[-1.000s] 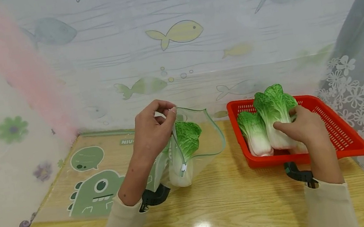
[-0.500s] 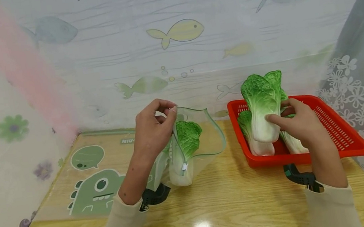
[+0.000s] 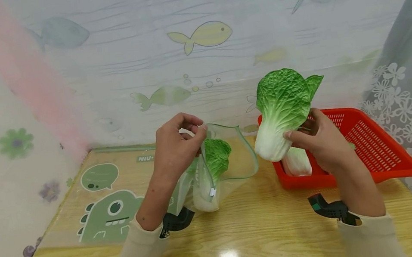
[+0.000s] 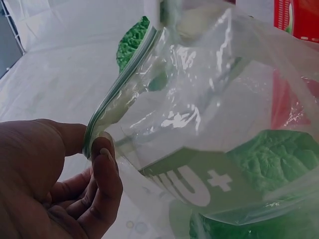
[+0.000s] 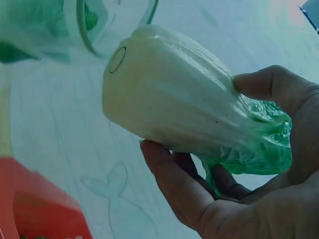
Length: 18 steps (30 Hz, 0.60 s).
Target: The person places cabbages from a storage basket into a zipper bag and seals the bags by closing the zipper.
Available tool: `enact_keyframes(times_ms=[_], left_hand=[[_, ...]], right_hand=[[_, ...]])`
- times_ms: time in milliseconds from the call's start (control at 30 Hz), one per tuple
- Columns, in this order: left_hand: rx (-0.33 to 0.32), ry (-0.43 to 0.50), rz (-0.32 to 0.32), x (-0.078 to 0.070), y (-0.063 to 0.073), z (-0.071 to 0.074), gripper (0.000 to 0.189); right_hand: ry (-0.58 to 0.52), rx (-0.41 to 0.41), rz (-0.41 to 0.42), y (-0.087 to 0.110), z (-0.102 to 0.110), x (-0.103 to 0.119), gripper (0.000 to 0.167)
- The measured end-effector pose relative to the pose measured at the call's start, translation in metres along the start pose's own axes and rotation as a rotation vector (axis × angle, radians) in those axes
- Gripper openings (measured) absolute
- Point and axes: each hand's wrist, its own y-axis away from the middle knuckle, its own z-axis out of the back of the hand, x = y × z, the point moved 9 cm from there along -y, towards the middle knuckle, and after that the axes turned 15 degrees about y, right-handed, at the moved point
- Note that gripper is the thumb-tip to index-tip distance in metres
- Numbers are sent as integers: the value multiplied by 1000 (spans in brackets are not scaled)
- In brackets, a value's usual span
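My left hand pinches the green-edged rim of a clear zip bag, whose mouth gapes toward the right. Inside the bag stands a napa cabbage, leaves up; the slider hangs at the near end of the zip. In the left wrist view, thumb and finger nip the zip strip. Above the basket's left edge, my right hand grips another napa cabbage, its white base tilted down and left. The right wrist view shows thumb and fingers around its pale stalk.
A red slotted basket at the right holds at least one more cabbage, partly hidden behind my hand. Flat on the wooden table at left lies a bag printed with a green monster. A fish-print curtain hangs behind.
The right hand has lifted a cabbage out of the basket and carried it up and left, tilting its base toward the bag. The left hand stays almost in place on the bag rim.
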Motion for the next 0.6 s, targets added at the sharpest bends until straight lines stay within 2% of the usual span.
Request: enact_keyframes(times_ms=[133, 400, 600], left_hand=[[8, 6, -4, 0, 0, -1, 6], [13, 5, -36, -5, 2, -3, 3], [12, 1, -61, -5, 3, -7, 3]], right_hand=[[-119, 6, 50, 3, -12, 13, 82], [-206, 39, 252, 8, -49, 44, 88], [-177, 57, 258, 11, -82, 47, 83]])
